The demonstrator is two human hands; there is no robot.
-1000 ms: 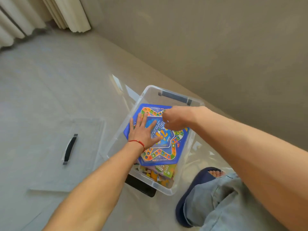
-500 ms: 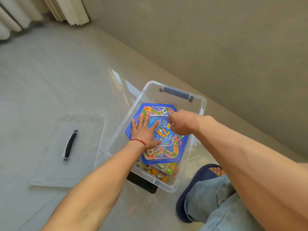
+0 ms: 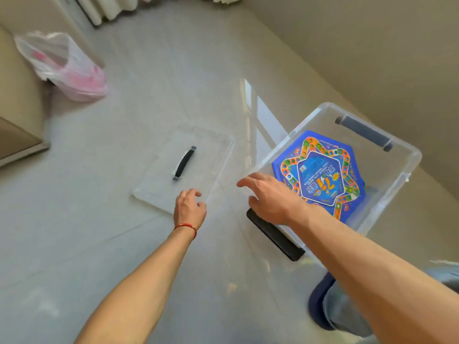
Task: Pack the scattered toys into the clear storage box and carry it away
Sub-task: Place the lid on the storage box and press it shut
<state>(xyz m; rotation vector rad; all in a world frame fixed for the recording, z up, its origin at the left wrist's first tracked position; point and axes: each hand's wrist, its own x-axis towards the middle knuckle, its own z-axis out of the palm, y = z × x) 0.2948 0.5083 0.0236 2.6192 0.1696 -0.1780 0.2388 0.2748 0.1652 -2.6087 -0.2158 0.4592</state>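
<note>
**Head view: both hands reach for the lid**

Head view, left to right. A pink bag (image 3: 67,70) slumps on the floor at ten o'clock, out of play. At centre the clear lid (image 3: 183,167) lies flat, dark handle (image 3: 184,163) up. The left hand (image 3: 190,207) hovers at its near edge, fingers loosely curled, holding nothing. The right hand (image 3: 270,197) stretches out at the box's near-left corner, fingers spread, empty too. At three o'clock sits the box (image 3: 407,155), the blue game board (image 3: 323,170) lying flat on top inside. I'd judge the lid light, thin, a bit flexible and slick: take it by the handle or both long edges. The loaded box should be heavier; lift by its two dark end grips.
</note>
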